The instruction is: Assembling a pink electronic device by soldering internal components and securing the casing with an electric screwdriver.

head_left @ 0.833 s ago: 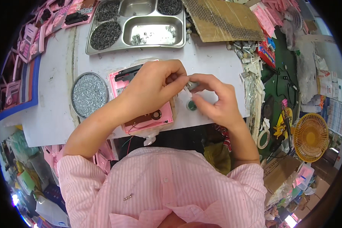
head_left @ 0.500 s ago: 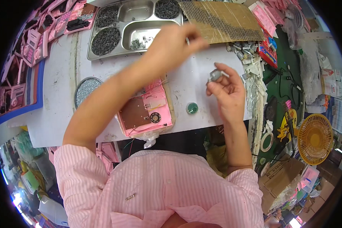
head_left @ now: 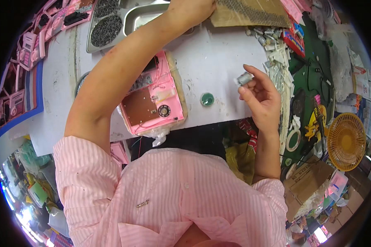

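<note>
While the left hand (head_left: 191, 9) reaches to the table's far edge, at the metal tray (head_left: 140, 18) and the cardboard (head_left: 251, 12), its fingers run out of view, so their grip cannot be told. Right hand (head_left: 261, 96) hovers off the near right edge, fingertips pinching a small metal part (head_left: 244, 78). Between the pink casing (head_left: 154, 99) and that hand, bare white table (head_left: 218, 53) lies around a green disc (head_left: 207, 99).

Bright, even overhead light, soft shadows – sharp at centre, heavy fisheye bending and black vignette at the rim
</note>
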Action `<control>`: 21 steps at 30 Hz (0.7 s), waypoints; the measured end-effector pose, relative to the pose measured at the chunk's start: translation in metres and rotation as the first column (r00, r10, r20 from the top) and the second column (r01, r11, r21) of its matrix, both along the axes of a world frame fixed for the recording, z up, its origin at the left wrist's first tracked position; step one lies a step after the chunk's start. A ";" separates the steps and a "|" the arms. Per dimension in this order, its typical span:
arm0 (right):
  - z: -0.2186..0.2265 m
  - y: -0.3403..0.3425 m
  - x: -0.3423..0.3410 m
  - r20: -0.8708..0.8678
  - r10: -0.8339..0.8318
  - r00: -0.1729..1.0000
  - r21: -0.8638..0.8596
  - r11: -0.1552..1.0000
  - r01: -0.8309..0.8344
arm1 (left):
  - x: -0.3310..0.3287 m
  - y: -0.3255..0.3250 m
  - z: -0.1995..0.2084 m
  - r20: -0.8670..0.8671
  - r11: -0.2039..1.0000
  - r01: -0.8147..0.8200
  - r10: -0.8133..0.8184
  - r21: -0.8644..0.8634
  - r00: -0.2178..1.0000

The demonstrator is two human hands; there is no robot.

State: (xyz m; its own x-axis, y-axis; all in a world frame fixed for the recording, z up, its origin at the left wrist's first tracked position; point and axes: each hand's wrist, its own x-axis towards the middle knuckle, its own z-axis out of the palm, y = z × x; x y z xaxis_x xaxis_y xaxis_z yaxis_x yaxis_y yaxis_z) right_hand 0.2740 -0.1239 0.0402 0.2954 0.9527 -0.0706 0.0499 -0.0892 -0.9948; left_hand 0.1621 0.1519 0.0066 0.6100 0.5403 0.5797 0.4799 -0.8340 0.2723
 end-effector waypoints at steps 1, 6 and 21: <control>0.001 -0.002 0.000 0.043 0.051 0.998 -0.040 0.998 -0.049 | -0.002 -0.011 0.007 -0.030 0.999 0.039 -0.038 0.037 0.999; -0.018 -0.012 -0.006 0.197 0.318 0.928 -0.254 0.930 -0.265 | -0.041 -0.079 0.056 0.087 0.947 0.267 -0.255 -0.177 0.963; -0.015 0.006 -0.041 0.718 0.390 0.576 -0.273 0.920 -0.283 | -0.186 -0.208 0.022 0.455 0.513 0.373 0.039 -0.773 0.890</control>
